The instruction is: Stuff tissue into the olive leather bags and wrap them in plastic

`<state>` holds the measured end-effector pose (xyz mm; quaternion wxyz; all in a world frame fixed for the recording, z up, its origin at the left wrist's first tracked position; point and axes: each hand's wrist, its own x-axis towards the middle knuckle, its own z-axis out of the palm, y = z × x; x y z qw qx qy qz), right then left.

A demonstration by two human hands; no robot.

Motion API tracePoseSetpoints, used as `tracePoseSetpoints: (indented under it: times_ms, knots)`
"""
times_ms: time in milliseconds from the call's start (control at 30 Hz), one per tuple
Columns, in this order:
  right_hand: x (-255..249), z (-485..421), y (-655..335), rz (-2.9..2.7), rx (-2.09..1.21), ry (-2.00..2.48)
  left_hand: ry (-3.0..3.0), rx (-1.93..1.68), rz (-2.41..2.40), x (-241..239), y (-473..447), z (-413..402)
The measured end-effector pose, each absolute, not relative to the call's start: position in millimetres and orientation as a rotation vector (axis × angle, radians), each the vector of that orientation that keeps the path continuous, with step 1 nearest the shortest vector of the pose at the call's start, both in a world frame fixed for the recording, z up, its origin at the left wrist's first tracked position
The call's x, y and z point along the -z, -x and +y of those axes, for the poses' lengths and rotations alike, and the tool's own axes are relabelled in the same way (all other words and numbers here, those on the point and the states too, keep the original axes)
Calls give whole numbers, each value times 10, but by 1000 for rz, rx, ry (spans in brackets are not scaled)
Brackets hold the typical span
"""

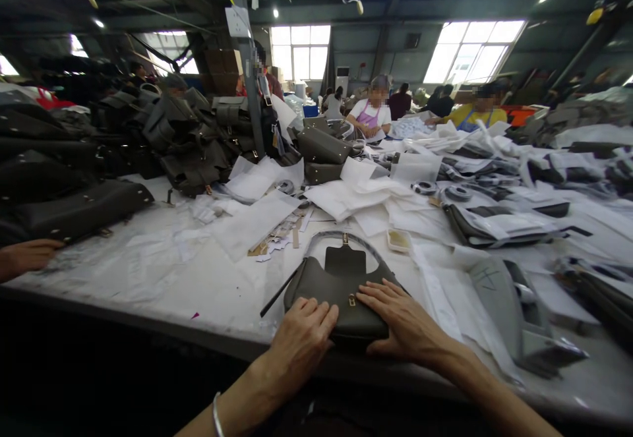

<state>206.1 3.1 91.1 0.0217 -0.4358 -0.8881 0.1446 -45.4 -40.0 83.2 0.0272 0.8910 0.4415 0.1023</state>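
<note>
Nearby, white sheets [356,193] and heaped dark bags [192,163] crowd the bench [190,285]; at its near edge lies a dark olive handbag [341,291], flap [345,262] raised, handle [319,235] wrapped, gold-tone clasp [352,300] visible, right fingers [380,294] spread open across it, left fingers [324,318] bent against it, grip unclear.

- Left hand [304,331]: ungloved, with a slim, shiny silver-coloured bangle [216,414] around the wrist end of the left forearm [250,387].
- Right hand [403,321]: ungloved, with slender fingers [376,296].
- Right forearm [487,381]: bare as far as it shows.
</note>
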Motion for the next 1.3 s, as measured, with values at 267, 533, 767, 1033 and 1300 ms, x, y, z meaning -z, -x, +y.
tracePoseSetpoints:
  times_ms: [267, 533, 767, 1033, 1300]
  knots:
    - [-945, 87, -2082, -2813, -453, 1285, -2550, -138, 1512, -807, 537, -158]
    - [-376, 117, -2178, -2775, -107, 1078, -2621, 25, 1595, -701, 46, -90]
    - [70, -45, -2204, -2529, 173, 982, -3060, -548, 1735, 92, -13, -174]
    - [-459, 416, -1972, -2691, -564, 1111, -3211, -773, 1713, 286, 46, -150]
    - [-366, 447, -1929, -2745, -735, 994, -3161, -501, 1633, 73, 592, -373]
